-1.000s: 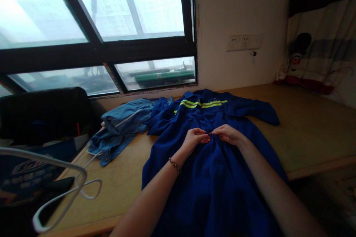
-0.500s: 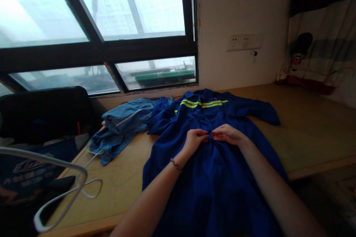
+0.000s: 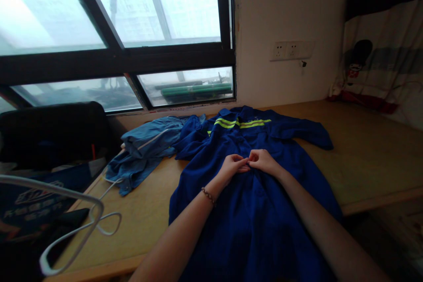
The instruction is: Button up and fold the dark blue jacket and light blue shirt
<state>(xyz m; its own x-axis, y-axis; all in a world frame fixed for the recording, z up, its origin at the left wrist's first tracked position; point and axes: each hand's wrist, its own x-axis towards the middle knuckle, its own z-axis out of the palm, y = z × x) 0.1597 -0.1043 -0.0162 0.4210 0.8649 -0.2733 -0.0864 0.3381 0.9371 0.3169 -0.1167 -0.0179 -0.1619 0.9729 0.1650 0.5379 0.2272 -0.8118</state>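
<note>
Spread over the table is a dark blue work coverall with yellow reflective stripes across its chest. My left hand, with a beaded bracelet on the wrist, pinches the cloth of the front opening near the waist. Right beside it, fingertips touching or nearly so, my right hand pinches the same spot. The fingers hide whatever small part of the front lies between them. The collar points to the window, and one sleeve stretches out to the right.
A lighter blue garment lies crumpled left of the coverall on the wooden table. A white cable loops over the table's left edge. At the left stands a dark chair. Wall sockets sit beyond the table.
My hands have come together at the coverall's front. The right hand has moved slightly left and its fingers have curled in more tightly; the left hand has shifted little.
</note>
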